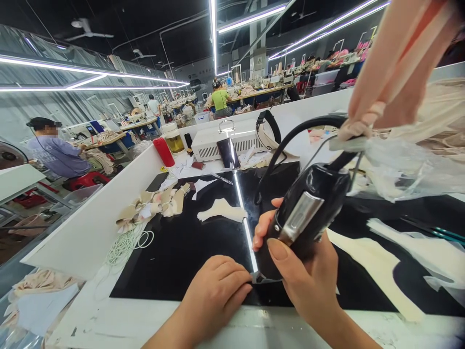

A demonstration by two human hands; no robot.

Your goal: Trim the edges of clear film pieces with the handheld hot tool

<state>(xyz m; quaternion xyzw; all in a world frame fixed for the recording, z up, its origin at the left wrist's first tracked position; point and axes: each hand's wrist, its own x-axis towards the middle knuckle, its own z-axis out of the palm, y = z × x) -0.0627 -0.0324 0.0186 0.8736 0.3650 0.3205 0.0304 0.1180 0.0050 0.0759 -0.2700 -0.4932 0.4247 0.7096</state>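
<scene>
My right hand (308, 276) is wrapped around a black corded power tool (308, 203) with a silver lever on its side. The tool leans to the right, its lower end close to the black mat (174, 266). A thick black cable leaves its top, where pinkish cloth (392, 72) is tied. My left hand (218, 291) rests palm down at the mat's front edge, fingers bent together beside the tool's base. Its fingertips and thumb are hidden, so what they hold cannot be made out. Beyond lies a cream fabric piece (222, 210); another long cream piece (378, 266) is to the right.
Fabric scraps (160, 203) and a pale cord coil (123, 247) lie left. A white vented box (228, 140), phone (228, 152), pen (221, 179), red cylinder (163, 151) and jar (173, 138) stand or lie behind. Plastic wrap (403, 169) is right. Co-workers sit beyond the low wall.
</scene>
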